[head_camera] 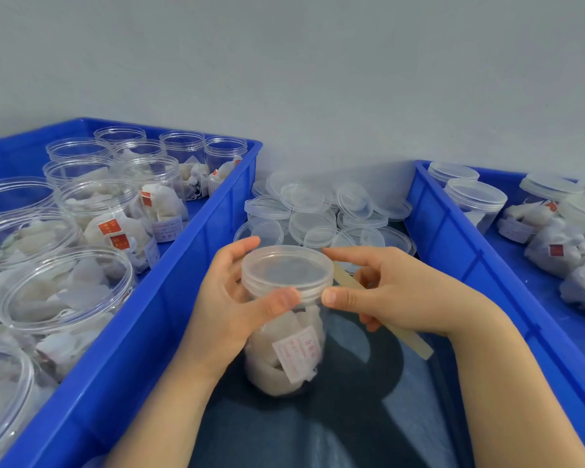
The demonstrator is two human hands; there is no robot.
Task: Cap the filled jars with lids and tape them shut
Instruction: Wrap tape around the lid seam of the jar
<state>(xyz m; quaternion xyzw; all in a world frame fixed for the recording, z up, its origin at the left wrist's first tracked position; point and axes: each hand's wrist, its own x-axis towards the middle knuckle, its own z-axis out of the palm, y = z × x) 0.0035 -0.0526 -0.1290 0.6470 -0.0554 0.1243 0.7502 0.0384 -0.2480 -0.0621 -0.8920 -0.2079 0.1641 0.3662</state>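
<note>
A clear jar [287, 349] filled with white sachets stands between my hands, with a clear lid [286, 270] on its mouth. My left hand [230, 298] grips the jar just under the lid, thumb across the front. My right hand [385, 288] pinches the lid's right edge with thumb and forefinger, and its other fingers hold a flat beige strip [409, 339] that sticks out toward the lower right. A heap of loose clear lids [321, 211] lies behind the jar.
A blue crate [169, 298] on the left holds several open filled jars [65, 292]. A second blue crate [453, 244] on the right holds capped jars [475, 201]. A grey wall rises behind. Dark cloth lies under the jar.
</note>
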